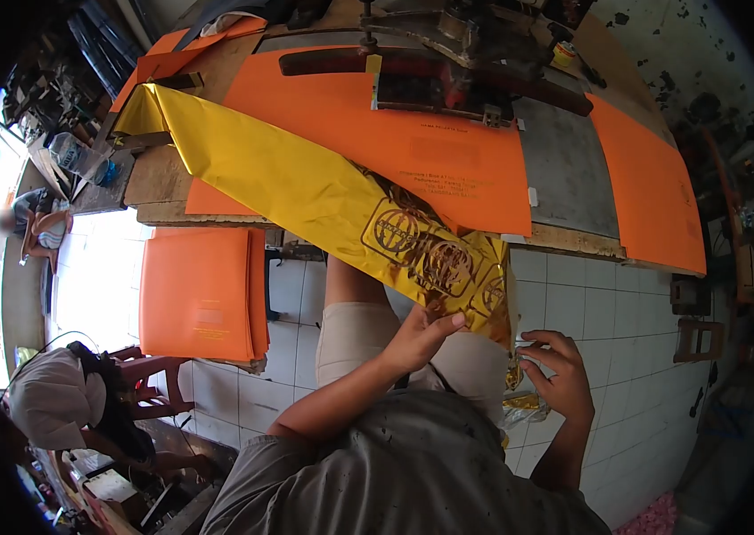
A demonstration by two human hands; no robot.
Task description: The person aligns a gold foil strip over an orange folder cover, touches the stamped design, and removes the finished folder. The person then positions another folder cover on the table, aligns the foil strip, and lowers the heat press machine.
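A long strip of gold foil (261, 169) runs from the table's upper left down across its front edge to my lap. Its lower end carries stamped globe-like marks and looks crumpled. My left hand (426, 337) pinches that lower end between thumb and fingers. Just right of the foil's hanging end is my right hand (557, 367), its fingers apart and holding nothing. Beneath the foil, a large orange sheet (306, 98) with small print lies on the table. Above this sheet stands a dark metal press (448, 85).
Orange sheets (194, 290) are stacked on a low stand at the left. Another orange sheet (649, 187) lies on the table's right. One person (56, 392) bends at the lower left; another person (34, 218) sits farther off. Crumpled foil (524, 408) is beside my right forearm.
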